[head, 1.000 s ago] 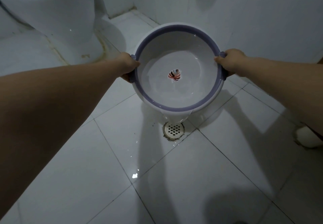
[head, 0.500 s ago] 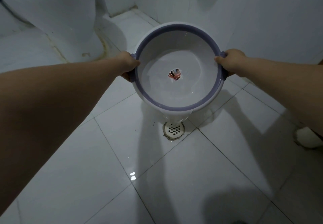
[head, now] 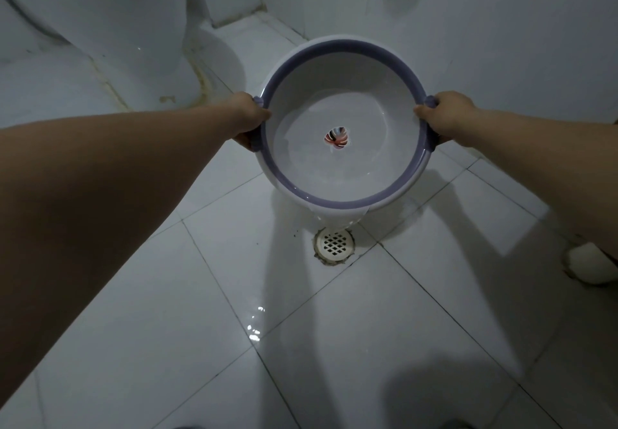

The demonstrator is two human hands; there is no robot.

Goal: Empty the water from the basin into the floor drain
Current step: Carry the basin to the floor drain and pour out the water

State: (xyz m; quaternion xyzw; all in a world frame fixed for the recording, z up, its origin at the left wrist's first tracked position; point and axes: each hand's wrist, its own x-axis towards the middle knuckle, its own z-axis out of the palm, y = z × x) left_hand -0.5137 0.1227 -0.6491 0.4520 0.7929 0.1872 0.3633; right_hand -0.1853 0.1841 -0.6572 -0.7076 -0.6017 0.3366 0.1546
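The left hand (head: 249,116) and right hand (head: 443,117) each clasp a side handle of the tilted basin (head: 344,77), held above the floor drain (head: 335,243) as water (head: 334,174) spills over its near lip. Rigid plastic, probably wet and slippery; sloshing water shifts weight, so opposite handles suit best.

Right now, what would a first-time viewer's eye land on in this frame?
The white basin with the purple rim, centre frame, tilted toward the viewer with water spilling over its near lip. The left hand and right hand grip opposite sides. Just below sits the round floor drain; a toilet base fills the upper left.
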